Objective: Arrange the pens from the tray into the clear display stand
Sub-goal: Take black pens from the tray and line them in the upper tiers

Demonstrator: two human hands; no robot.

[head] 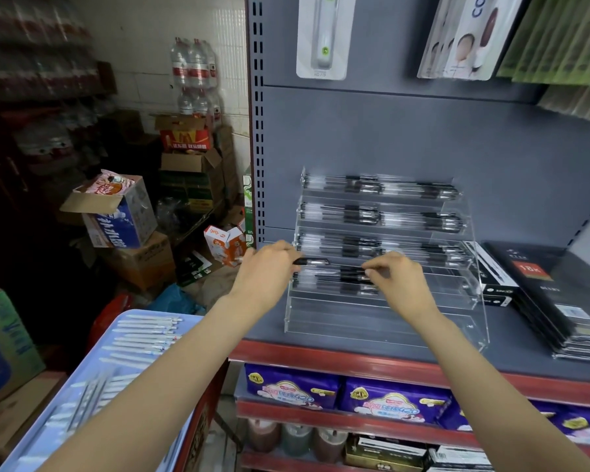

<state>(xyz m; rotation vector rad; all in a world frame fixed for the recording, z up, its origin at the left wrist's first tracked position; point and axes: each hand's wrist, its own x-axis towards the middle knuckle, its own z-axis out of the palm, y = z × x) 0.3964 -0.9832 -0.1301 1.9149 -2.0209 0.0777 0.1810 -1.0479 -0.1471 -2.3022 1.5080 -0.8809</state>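
Step in hand: I judge I'm seating one pen (312,261) into the clear display stand (382,260), at its fourth tier down, left half.
Left hand (266,272): fingers pinched on the pen's dark end, at the stand's left edge.
Right hand (397,279): fingers curled, fingertips together over the stand's fourth tier; whether they grip the pen's far end or only steady the pens lying there, I cannot tell.
Pen: level, just above the fourth tier, not yet lying in it.
Stand: on the grey shelf (525,349); upper three tiers filled across, fourth tier filled only at left, lowest tiers bare.
Tray (130,316): pale blue, left of and below the stand, white pens (143,338) lying in it.
Next move: I'd lower the pen flat alongside its neighbours, let go, then reach back to the tray.
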